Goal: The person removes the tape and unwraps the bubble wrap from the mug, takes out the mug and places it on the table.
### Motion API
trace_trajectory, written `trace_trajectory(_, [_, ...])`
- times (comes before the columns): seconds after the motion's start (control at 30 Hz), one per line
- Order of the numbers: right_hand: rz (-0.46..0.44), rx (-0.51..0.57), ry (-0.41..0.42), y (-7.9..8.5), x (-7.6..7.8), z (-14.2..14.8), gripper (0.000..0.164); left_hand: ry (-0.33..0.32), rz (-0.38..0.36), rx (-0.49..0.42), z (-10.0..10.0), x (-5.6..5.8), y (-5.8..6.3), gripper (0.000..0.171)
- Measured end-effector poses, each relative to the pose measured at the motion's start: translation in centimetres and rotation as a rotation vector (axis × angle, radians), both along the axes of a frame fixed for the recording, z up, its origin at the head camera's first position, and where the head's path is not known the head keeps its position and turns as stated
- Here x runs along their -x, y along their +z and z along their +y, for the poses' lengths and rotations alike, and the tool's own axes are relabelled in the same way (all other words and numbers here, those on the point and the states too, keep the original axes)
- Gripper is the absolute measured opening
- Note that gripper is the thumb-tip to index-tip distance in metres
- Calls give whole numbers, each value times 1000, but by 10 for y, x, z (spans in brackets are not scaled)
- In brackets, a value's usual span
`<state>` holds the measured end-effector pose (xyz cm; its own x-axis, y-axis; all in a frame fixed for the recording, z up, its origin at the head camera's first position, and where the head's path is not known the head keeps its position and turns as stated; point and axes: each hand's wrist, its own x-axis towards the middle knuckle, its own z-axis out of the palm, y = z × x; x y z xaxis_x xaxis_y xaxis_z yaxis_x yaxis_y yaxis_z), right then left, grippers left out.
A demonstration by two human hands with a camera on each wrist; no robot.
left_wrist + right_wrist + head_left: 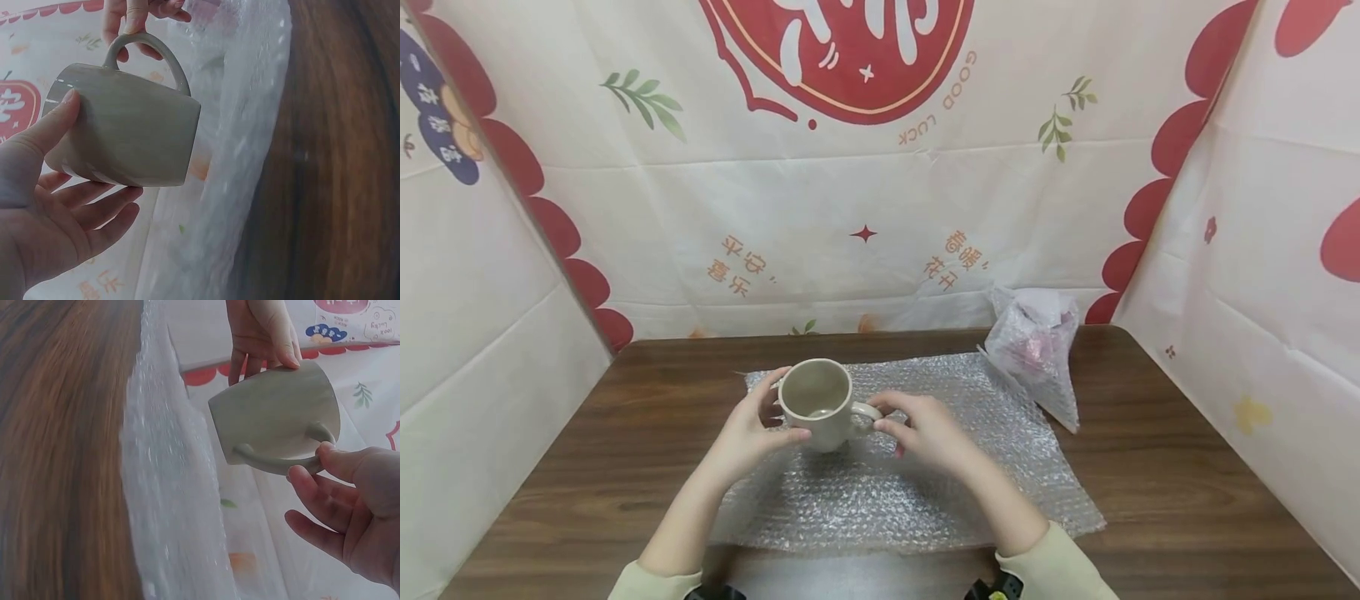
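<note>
Mug (128,128), glossy, left hand (754,429) gripping it, right hand (922,425) pinching looped handle (160,50), bumpy bubble wrap (880,512) beneath

the head view is softly and evenly bright; both wrist views look dimmer and hazier. small glints speckle the bubble wrap (887,512), a pale sheen whitens the near edge of the table (1187,492), and thin highlights streak the mug (128,128). in both wrist views the wood looks smeared.

Mug (820,417) above bubble wrap (947,492) on table (1187,458), bag (1037,350) at right rear, backdrop (812,200) behind
</note>
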<state>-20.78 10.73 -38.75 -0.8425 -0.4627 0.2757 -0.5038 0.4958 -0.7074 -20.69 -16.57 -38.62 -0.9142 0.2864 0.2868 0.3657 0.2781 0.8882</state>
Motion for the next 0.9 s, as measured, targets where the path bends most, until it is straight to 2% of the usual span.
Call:
trace_trajectory(0.07, [-2, -2, 2, 0, 1, -5, 28, 12, -3, 2, -5, 0, 0, 85])
trace_trajectory(0.3, [-51, 28, 26, 1, 7, -24, 29, 48, -107, -53, -23, 2, 1, 85])
trace_trajectory(0.53, [-70, 57, 43, 1, 14, -46, 28, 31, 1, 20, -47, 7, 1, 85])
trace_trajectory(0.9, [-85, 67, 36, 2, 21, -76, 28, 45, -6, 37, -74, 8, 2, 83])
